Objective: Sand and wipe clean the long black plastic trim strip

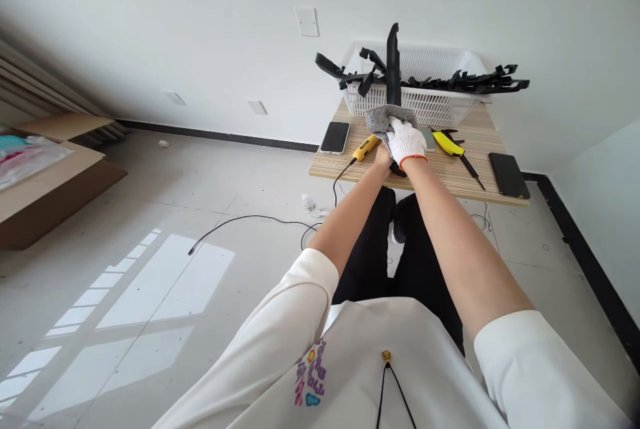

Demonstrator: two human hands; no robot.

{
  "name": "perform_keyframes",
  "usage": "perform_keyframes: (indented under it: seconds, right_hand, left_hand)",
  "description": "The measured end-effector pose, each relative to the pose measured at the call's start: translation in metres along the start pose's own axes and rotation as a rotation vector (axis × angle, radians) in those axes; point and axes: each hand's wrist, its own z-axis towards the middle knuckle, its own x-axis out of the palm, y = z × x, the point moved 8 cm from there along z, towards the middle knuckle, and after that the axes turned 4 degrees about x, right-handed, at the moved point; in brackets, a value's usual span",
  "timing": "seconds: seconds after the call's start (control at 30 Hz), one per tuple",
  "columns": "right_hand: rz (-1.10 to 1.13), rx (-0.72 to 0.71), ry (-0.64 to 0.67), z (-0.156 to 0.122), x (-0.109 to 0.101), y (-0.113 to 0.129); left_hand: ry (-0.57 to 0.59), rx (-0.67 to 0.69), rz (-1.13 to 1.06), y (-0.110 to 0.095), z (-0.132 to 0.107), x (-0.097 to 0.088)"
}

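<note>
A long black plastic part point(393, 66) stands upright over the small wooden table point(450, 172). My right hand point(407, 142), in a white glove, is closed on a grey cloth point(383, 118) wrapped round the part's lower end. My left hand point(384, 154) is mostly hidden behind the right one, down at the part's base; its fingers do not show.
A white basket point(425, 104) of several black plastic parts stands at the table's back. On the table lie a phone point(335, 137), a yellow corded tool point(365, 147), a yellow-handled tool point(449, 143) and a second phone point(509, 174). Cardboard boxes point(45, 182) stand at the left; a cable point(240, 222) runs across the floor.
</note>
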Motion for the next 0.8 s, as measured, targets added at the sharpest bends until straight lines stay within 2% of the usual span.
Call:
perform_keyframes:
  seconds: [0.13, 0.3, 0.4, 0.5, 0.57, 0.67, 0.73, 0.8]
  right_hand:
    - [-0.019, -0.026, -0.054, 0.009, 0.002, 0.002]
    - [-0.057, -0.055, -0.056, 0.009, 0.004, -0.004]
    - [-0.029, -0.041, -0.150, -0.005, -0.004, -0.009]
    - [0.033, -0.066, -0.241, -0.031, -0.013, -0.012]
    - [0.084, -0.116, -0.211, -0.050, -0.015, -0.013]
    - [0.156, -0.141, -0.112, -0.071, -0.020, -0.020]
    - [0.156, -0.114, -0.060, -0.074, -0.024, -0.027]
    - [0.106, -0.078, 0.005, -0.070, -0.023, -0.032]
  left_hand:
    - [0.020, 0.077, 0.023, -0.003, 0.008, 0.002]
    - [0.006, 0.171, 0.074, -0.008, 0.002, 0.006]
    - [0.006, 0.184, 0.116, -0.013, -0.008, 0.005]
    - [0.005, 0.167, 0.148, -0.012, -0.027, 0.000]
    - [0.039, 0.147, 0.143, -0.009, -0.045, 0.000]
    - [0.158, 0.141, 0.095, -0.001, -0.072, 0.012]
    - [0.205, 0.128, 0.074, 0.005, -0.085, 0.019]
    - [0.199, 0.107, 0.070, 0.013, -0.090, 0.022]
